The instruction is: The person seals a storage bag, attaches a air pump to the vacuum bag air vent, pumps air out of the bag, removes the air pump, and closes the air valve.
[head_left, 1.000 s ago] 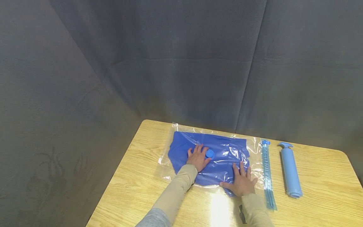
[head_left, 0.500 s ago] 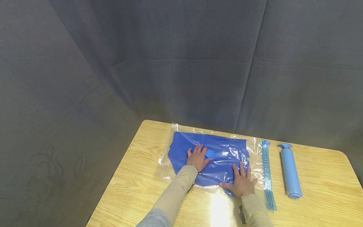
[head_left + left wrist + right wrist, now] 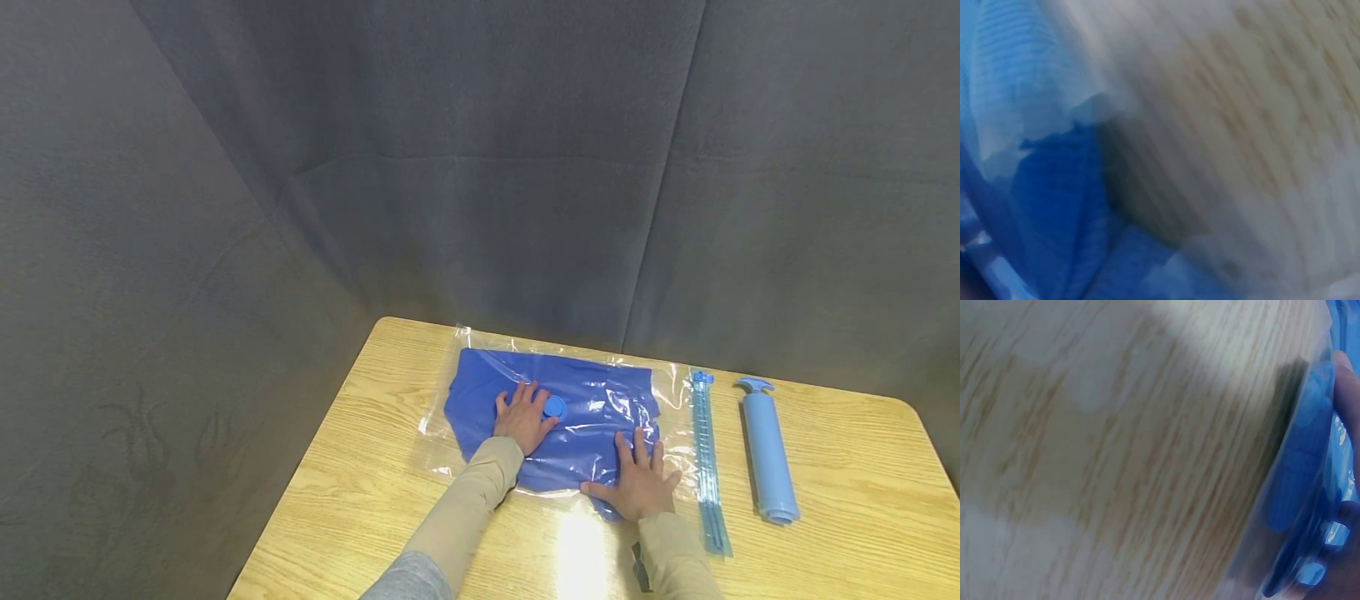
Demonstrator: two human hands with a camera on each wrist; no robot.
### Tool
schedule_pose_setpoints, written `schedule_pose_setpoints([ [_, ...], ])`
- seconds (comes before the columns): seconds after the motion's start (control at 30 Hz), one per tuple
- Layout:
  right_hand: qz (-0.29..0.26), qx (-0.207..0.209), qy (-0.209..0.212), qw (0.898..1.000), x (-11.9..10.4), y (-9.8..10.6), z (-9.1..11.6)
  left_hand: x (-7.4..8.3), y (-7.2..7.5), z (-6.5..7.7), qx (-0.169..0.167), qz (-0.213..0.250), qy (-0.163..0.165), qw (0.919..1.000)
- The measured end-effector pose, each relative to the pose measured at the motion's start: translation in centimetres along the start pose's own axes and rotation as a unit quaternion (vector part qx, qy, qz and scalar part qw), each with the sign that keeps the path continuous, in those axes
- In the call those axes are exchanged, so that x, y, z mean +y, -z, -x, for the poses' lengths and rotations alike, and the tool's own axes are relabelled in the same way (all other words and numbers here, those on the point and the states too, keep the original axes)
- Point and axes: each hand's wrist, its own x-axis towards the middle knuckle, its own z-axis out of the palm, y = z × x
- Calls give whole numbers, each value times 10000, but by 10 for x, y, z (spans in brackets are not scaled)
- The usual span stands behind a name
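A clear plastic vacuum bag lies flat on the table with a folded blue cloth inside it. My left hand rests on the bag with fingers spread, just left of the round blue valve cap. Its thumb lies at the cap's lower edge. Nearer the bag's front right part, my right hand presses on the plastic with fingers spread. In the left wrist view the blue cloth shows blurred through the plastic. At the right edge of the right wrist view, part of my right hand touches the bag.
Along the bag's right end runs a teal zip strip with a blue slider at its far end. A light blue hand pump lies to the right of it. Behind the wooden table hangs a dark grey curtain.
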Motion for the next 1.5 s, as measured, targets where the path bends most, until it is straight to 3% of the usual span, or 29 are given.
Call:
schedule_pose_setpoints([
  [0.67,31,-65,-24,10000,-3,1,1,0,2,0,-163,12,66,9998],
  [1.5,8,-25,14,10000,1,0,1,-8,5,-1,132,-102,38,9999],
])
